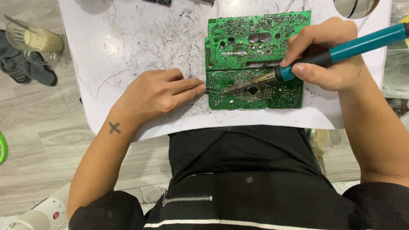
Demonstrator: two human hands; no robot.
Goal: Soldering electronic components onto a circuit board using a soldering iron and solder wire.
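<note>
A green circuit board [238, 47] lies solder side up on a scuffed white work surface [128, 42]. My right hand [326, 53] grips a teal-handled soldering iron [362, 42]; its metal tip reaches down-left onto the board's lower left part near a black square chip [253, 90]. My left hand [159, 91] rests on the surface left of the board, fingers pinched on a thin solder wire [213, 90] that meets the iron's tip.
A glass jug [32, 39] with pale liquid stands on a dark cloth [21, 68] on the wood-look floor at left. A white object [40, 215] sits at bottom left. Loose wire strands lie on the surface.
</note>
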